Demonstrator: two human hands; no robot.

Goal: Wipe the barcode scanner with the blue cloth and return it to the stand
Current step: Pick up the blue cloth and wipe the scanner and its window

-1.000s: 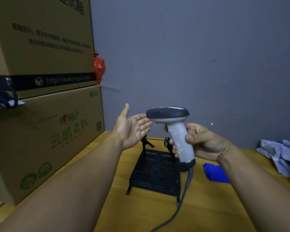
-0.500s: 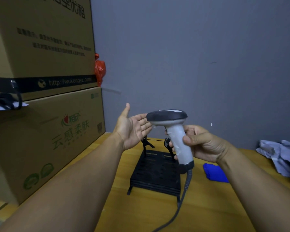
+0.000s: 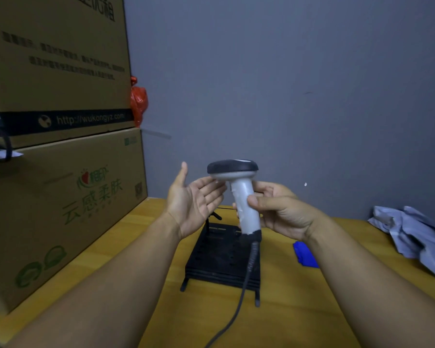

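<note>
Little has moved: our right hand still grasps the barcode scanner upright; left hand fingers spread, touching its head.

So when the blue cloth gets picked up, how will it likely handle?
The blue cloth lies crumpled on the table, so probably floppy and light. It should drape rather than hold shape, and a one-handed pinch likely suffices. Partly hidden behind the right forearm.

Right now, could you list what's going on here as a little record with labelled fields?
scanner: barcode scanner upright, held above the stand
right hand: right hand gripping its handle
left hand: left hand open, palm up beside the scanner head
cloth: blue cloth lying on the table, untouched
stand: black stand, empty
cable: hangs from the handle
</note>
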